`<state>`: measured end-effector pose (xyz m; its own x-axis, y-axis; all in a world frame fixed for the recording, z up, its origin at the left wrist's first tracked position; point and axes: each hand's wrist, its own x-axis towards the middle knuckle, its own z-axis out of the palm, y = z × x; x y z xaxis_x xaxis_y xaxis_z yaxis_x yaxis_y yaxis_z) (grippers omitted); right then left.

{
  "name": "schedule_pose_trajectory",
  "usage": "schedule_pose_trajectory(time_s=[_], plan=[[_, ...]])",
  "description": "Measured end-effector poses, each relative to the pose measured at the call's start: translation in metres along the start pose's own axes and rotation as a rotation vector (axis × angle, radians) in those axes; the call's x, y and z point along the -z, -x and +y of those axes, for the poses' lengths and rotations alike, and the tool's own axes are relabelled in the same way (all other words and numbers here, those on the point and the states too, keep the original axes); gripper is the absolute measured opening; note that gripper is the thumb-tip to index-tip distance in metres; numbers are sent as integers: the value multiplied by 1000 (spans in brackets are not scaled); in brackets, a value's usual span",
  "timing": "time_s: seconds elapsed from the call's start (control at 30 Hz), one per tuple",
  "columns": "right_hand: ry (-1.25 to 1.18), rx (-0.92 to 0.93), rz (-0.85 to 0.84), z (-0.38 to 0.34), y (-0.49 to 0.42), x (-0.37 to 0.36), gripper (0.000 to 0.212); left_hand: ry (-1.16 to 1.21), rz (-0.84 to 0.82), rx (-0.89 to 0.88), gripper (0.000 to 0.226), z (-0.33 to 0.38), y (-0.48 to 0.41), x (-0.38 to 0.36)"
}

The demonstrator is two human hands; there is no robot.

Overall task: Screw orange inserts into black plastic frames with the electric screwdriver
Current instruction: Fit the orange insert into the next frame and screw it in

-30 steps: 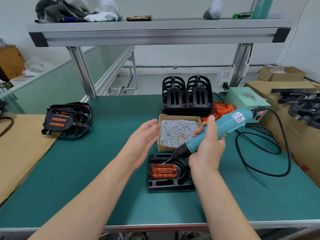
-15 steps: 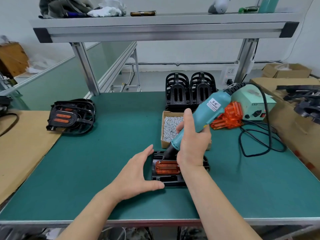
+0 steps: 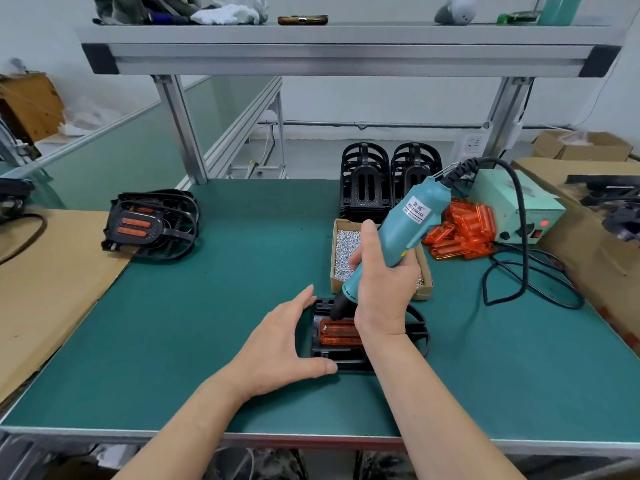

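Note:
A black plastic frame [image 3: 417, 329] lies flat on the green mat near the front edge, with an orange insert [image 3: 337, 336] seated in it. My right hand [image 3: 382, 292] grips the teal electric screwdriver [image 3: 405, 230], tilted, its black tip down on the insert's upper left corner. My left hand [image 3: 282, 344] braces the frame's left end, fingers along the far side and thumb along the near edge. My right wrist hides the insert's right part.
A cardboard box of small silver screws [image 3: 343, 247] stands just behind the frame. Loose orange inserts [image 3: 460, 233] are piled beside the teal power unit [image 3: 512, 206]. Empty black frames [image 3: 388, 181] stand stacked at the back; finished frames [image 3: 152, 223] lie at the left.
My right hand swung the screwdriver from over the screw box down onto the insert. My left hand dropped from the air to the frame's left end and stays there.

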<state>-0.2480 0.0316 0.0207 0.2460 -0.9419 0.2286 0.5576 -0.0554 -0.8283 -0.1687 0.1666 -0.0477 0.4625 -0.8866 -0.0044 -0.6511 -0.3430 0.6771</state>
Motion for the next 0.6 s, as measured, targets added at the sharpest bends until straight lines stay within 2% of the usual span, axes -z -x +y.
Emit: schedule_pose_trajectory(time_s=[0.27,0.43,0.6], plan=[[66,4,-81,4,0,-2,24,-3,6,-2,126,0,-1,0],[108,1,-193,7,-2,-5,43,4,10,7,128,-1,-1,-1],[131,-16,-262,9,-6,-5,37,6,17,10,128,-2,-1,-1]])
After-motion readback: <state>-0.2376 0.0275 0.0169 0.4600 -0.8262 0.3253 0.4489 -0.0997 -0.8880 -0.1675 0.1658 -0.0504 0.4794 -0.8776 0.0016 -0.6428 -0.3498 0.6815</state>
